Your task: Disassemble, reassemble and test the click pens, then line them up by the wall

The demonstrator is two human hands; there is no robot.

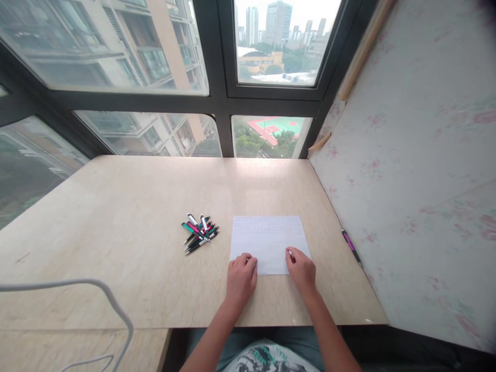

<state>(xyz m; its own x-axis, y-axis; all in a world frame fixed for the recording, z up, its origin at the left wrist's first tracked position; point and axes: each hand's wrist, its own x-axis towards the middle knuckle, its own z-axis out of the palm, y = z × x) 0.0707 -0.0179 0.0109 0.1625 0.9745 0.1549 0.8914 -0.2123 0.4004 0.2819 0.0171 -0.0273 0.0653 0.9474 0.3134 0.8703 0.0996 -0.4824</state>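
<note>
Hands on sheet (267, 237), mid table (127, 217).
L hand (241, 274) rests at sheet's 7 o'clock corner, fingers bent, gripping nothing; R hand (301, 268) bunched narrow at 5, grip can't tell. Faint handwriting (266, 223) at 12, unreadable. Pen pile (200, 232) at sheet's 9, purple pen (351, 245) at 3.
</note>
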